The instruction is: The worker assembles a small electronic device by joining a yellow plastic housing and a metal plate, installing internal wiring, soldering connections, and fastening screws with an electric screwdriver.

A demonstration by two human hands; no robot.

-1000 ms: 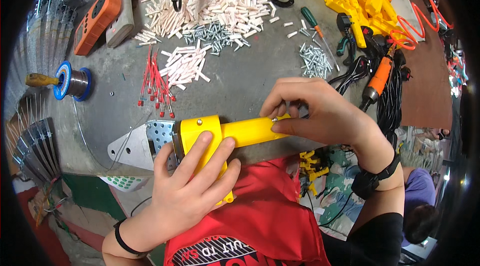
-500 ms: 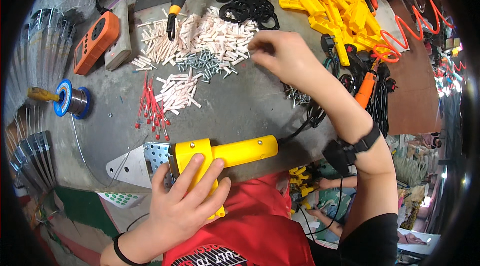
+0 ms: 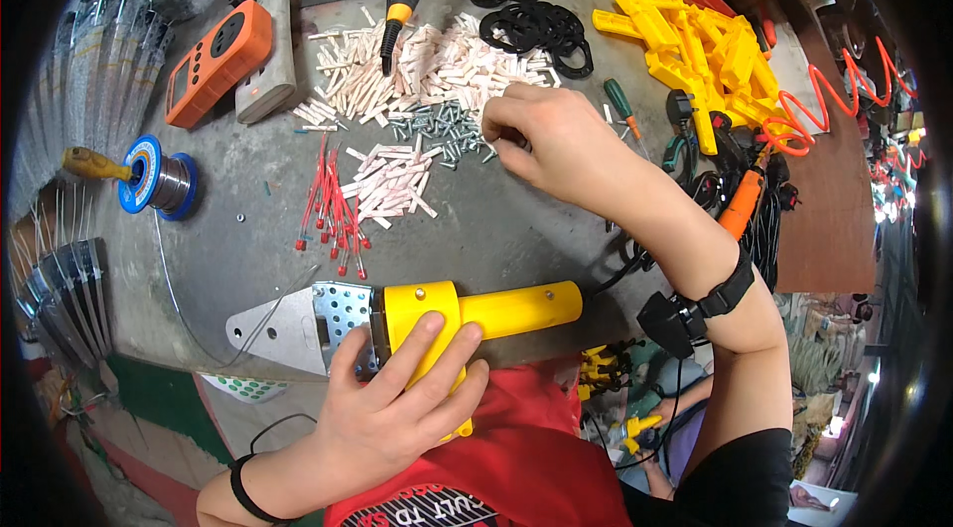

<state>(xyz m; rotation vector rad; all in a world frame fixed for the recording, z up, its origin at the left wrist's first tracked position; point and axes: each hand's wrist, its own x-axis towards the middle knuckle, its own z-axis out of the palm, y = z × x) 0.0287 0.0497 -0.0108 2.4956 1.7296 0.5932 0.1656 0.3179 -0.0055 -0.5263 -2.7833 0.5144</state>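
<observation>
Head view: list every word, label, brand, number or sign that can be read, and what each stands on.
Red cloth at the person's front: large pale lettering, partly cut off by the picture's lower edge; wording not copied here.
Blue spool: pale marks on its side, too small to read.
Orange device: any marks on its face are too small to read.
Yellow tool: no lettering can be made out.

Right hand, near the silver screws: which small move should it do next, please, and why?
Perhaps the right hand should pinch one of the silver screws: its fingertips are at the pile's edge, though whether they already hold one is hidden. The left hand rests on the yellow-handled tool.
</observation>
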